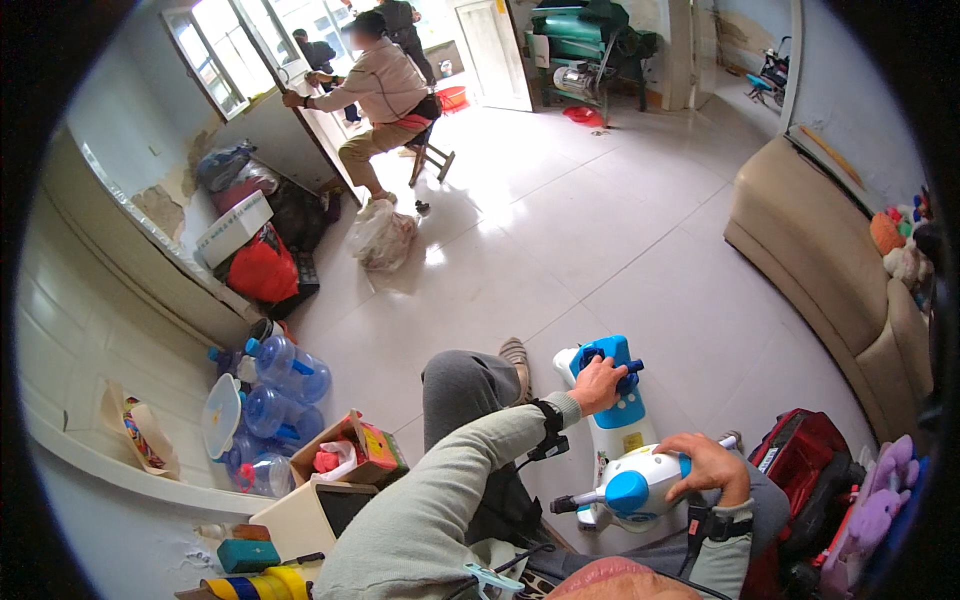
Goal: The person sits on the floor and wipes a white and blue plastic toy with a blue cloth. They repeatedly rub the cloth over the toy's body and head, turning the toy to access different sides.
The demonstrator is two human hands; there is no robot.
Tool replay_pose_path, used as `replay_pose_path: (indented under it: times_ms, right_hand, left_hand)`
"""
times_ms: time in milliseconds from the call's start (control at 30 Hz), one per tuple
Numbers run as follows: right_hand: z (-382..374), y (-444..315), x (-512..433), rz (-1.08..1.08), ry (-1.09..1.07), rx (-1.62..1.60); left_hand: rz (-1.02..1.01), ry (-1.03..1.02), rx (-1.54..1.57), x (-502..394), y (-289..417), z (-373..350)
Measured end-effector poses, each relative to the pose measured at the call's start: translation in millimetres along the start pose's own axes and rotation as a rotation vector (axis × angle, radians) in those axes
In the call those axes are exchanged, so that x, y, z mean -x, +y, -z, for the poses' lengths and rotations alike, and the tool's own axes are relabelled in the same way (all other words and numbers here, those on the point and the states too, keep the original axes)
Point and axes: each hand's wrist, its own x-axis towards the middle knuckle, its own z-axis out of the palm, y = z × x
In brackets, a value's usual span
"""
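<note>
Between my knees stands a white and blue child's ride-on toy [622, 420], with a blue seat [628, 409] and a rounded white head [649, 480]. My left hand [598, 386] presses a bunched dark blue cloth [630, 379] against the seat's far end; the palm covers part of it. On the toy's head, beside the blue disc [684, 465], my right hand [707, 469] is wrapped around the casing. A handlebar grip [564, 505] sticks out to the left of the head.
Blue water bottles [285, 367] and a cardboard box [345, 450] sit at my left. A red plastic object [806, 450] and purple plush toy [881, 499] are at right, below a beige sofa [814, 240]. Ahead, a person [386, 82] sits by the door near a plastic bag [382, 234].
</note>
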Motion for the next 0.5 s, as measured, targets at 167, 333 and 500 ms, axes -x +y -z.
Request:
replay_pose_path:
  times_ms: [167, 333, 500]
  right_hand:
    - [-1.1, 1.4, -1.1, 0.039, 0.027, -0.003]
    - [-3.1, 6.2, -2.1, 0.000, -0.005, -0.013]
    - [-5.8, 10.6, -1.0, 0.055, 0.036, -0.040]
  left_hand:
    - [0.000, -0.049, 0.179, -8.1, -5.7, -1.6]
    - [0.232, 0.348, 0.144, -35.5, -38.8, 13.1]
    - [0.179, 0.411, -0.047, -31.3, -43.2, 2.5]
